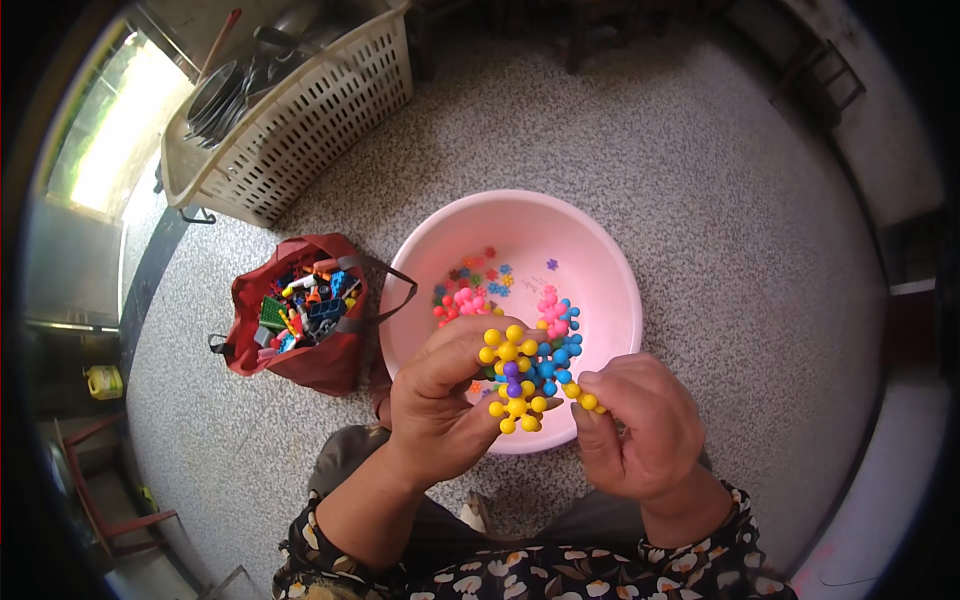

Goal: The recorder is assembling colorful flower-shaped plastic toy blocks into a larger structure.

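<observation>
My left hand (445, 400) is closed round a cluster of joined snowflake-shaped building pieces (512, 378). Yellow, purple, blue, pink and red pieces show in it, each with rounded knobs. Between the thumb and fingers of my right hand (645, 425) is a yellow knobbed piece (584, 398), held against the blue pieces (555, 360) on the cluster's right side. Whether its knobs are locked in cannot be made out. Below the hands stands a pink basin (620, 260) with several small loose coloured pieces (490, 275) lying in it. My left fingers hide part of the cluster.
Left of the basin sits a red bag (340, 360) full of mixed plastic toys, its dark strap reaching over the basin's rim. A white slatted basket (300, 120) with pans stands at the far left. A wooden chair (110, 500) is at the lower left, on speckled floor (760, 250).
</observation>
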### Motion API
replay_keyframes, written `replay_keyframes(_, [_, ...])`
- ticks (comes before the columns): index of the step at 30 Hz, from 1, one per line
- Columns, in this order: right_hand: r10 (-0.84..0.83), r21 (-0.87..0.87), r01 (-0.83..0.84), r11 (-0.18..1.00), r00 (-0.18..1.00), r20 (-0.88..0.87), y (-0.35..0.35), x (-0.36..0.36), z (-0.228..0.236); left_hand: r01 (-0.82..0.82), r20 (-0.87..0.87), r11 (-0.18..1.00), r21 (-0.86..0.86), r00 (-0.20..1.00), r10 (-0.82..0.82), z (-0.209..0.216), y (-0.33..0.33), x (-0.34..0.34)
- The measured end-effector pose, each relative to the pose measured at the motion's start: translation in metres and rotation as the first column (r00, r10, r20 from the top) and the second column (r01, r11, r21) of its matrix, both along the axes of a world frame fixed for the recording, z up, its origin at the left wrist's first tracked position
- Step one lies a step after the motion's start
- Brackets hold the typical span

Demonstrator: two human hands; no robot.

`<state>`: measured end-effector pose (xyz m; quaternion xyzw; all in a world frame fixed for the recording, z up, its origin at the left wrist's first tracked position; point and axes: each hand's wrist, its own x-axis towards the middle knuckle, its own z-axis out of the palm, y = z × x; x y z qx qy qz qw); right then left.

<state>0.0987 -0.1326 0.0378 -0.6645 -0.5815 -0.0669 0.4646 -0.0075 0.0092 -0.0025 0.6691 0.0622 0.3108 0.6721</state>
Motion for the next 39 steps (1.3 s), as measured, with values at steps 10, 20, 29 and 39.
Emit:
replay_keyframes(10, [0.039,0.017,-0.053,0.998,0.458,-0.888,-0.004,-0.003,0.003,0.030,-0.094,0.997,-0.074,0.995,-0.037,0.001,0.000,-0.005])
replay_keyframes(20, [0.007,-0.024,-0.048,0.999,0.551,-0.834,-0.005,-0.003,0.003,0.017,-0.107,0.998,-0.055,0.994,-0.023,-0.003,0.001,-0.006])
replay_keyframes(29, [-0.037,-0.035,0.033,0.999,0.993,-0.114,0.000,0.001,-0.002,0.021,-0.038,1.000,0.021,0.999,-0.021,-0.004,0.001,-0.003])
replay_keyframes(39, [-0.045,-0.010,0.046,0.999,0.998,0.036,0.003,0.001,-0.006,-0.032,-0.011,0.995,0.090,0.999,0.033,-0.005,-0.001,-0.001])
